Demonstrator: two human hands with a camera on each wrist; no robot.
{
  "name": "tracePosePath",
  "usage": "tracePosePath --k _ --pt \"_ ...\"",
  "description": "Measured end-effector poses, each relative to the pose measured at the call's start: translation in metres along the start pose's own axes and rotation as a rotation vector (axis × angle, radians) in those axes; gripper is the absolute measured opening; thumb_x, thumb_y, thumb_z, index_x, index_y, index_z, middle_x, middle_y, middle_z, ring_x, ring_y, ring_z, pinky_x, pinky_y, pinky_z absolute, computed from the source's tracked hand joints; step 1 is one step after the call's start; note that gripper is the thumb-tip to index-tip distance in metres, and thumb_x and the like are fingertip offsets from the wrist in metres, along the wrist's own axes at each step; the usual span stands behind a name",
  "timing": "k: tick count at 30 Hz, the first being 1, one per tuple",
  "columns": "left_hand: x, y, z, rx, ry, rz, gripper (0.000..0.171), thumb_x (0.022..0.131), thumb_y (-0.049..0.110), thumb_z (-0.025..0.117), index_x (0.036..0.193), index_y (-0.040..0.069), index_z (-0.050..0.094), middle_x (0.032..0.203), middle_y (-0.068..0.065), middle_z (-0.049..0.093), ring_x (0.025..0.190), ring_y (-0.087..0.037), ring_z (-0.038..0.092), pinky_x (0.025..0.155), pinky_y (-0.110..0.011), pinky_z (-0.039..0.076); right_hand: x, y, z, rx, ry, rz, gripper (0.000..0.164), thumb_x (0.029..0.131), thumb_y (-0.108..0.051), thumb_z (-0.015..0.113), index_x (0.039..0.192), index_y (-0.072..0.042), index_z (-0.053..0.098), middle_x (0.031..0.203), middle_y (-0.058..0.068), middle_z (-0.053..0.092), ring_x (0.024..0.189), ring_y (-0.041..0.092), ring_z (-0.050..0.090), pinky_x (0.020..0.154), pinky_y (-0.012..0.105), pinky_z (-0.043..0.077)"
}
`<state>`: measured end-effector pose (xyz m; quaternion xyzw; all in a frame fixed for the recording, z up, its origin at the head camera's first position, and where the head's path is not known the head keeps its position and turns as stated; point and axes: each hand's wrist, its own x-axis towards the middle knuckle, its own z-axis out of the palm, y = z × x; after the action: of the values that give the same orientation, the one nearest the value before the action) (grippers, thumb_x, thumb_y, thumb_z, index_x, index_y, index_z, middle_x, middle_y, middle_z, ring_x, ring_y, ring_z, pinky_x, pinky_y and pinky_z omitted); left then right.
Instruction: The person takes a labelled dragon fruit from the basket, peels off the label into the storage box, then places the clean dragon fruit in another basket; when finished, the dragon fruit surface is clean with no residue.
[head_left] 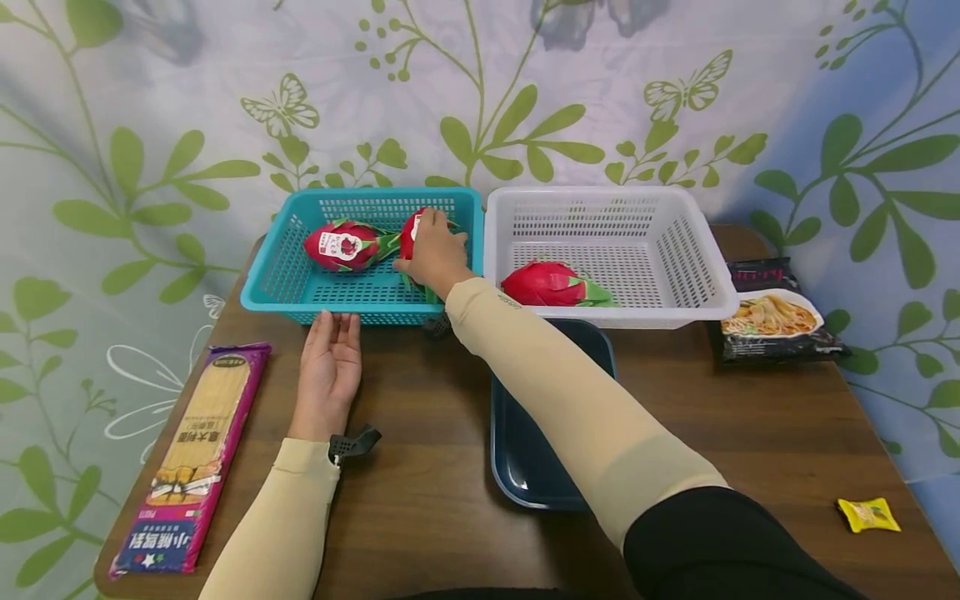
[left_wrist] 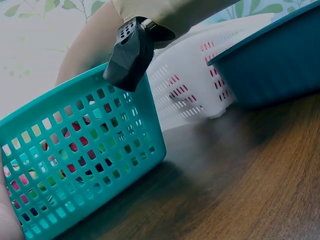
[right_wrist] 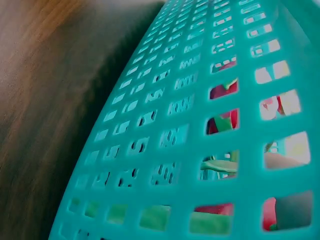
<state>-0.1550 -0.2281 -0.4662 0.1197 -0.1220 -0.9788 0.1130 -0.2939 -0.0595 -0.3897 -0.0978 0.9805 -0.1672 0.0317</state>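
Inside the teal basket (head_left: pixel 262 293), my right hand (head_left: pixel 437 254) grips a red dragon fruit (head_left: pixel 408 236) from above, its fingers partly covering it. To its left lies another dragon fruit (head_left: pixel 347 247) with a white label. My left hand (head_left: pixel 330 367) is palm up in front of the basket, its fairly straight fingertips at the front wall. In the left wrist view, the basket's perforated side (left_wrist: pixel 82 145) shows red and green through its holes. The same basket wall (right_wrist: pixel 165 120) fills much of the right wrist view, with bits of fruit visible behind it.
A white basket (head_left: pixel 697 283) holding a dragon fruit (head_left: pixel 547 285) stands against the teal one. Below my right forearm sits a dark blue tray (head_left: pixel 517 475). A pasta pack (head_left: pixel 195 450) lies left; a black noodle packet (head_left: pixel 776 321) and yellow wrapped item (head_left: pixel 868 515) lie right.
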Motion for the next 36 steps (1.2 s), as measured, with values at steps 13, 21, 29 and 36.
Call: tracePosePath --k 13,21,29,36 --pt "-0.002 -0.001 -0.001 -0.013 -0.003 -0.005 0.015 0.102 0.002 0.065 0.111 -0.002 0.055 0.098 -0.018 0.065 0.090 -0.028 0.070 0.096 -0.039 0.055 0.010 0.001 0.012 0.191 0.053 0.045 0.113 0.082 -0.054 0.088 0.164 -0.010 0.023 0.163 0.010 0.030 0.142 0.033 0.038 0.111 0.048 0.043" --pt "-0.002 0.000 -0.001 -0.013 -0.003 -0.004 0.015 0.102 0.002 0.066 0.112 -0.001 0.055 0.099 -0.018 0.064 0.090 -0.028 0.070 0.096 -0.039 0.055 0.010 0.003 0.009 0.375 0.052 0.130 0.112 0.082 -0.045 0.091 0.164 -0.009 0.024 0.160 0.018 0.027 0.132 0.029 0.049 0.100 0.037 0.054" --pt "-0.003 0.000 -0.001 -0.015 -0.014 -0.008 0.016 0.102 0.002 0.066 0.112 -0.002 0.054 0.098 -0.018 0.065 0.090 -0.028 0.070 0.096 -0.039 0.055 0.009 0.003 0.009 0.375 -0.014 0.086 0.116 0.084 -0.036 0.092 0.167 -0.013 0.015 0.152 0.014 0.049 0.135 0.030 0.049 0.101 0.040 0.054" --pt "-0.001 -0.001 -0.001 -0.009 -0.010 -0.001 0.012 0.103 0.001 0.063 0.111 -0.002 0.055 0.096 -0.018 0.065 0.088 -0.028 0.070 0.094 -0.039 0.057 0.009 0.006 0.010 0.354 -0.038 0.057 0.121 0.082 -0.029 0.094 0.169 -0.013 0.011 0.151 0.013 0.049 0.133 0.029 0.049 0.095 0.038 0.057"
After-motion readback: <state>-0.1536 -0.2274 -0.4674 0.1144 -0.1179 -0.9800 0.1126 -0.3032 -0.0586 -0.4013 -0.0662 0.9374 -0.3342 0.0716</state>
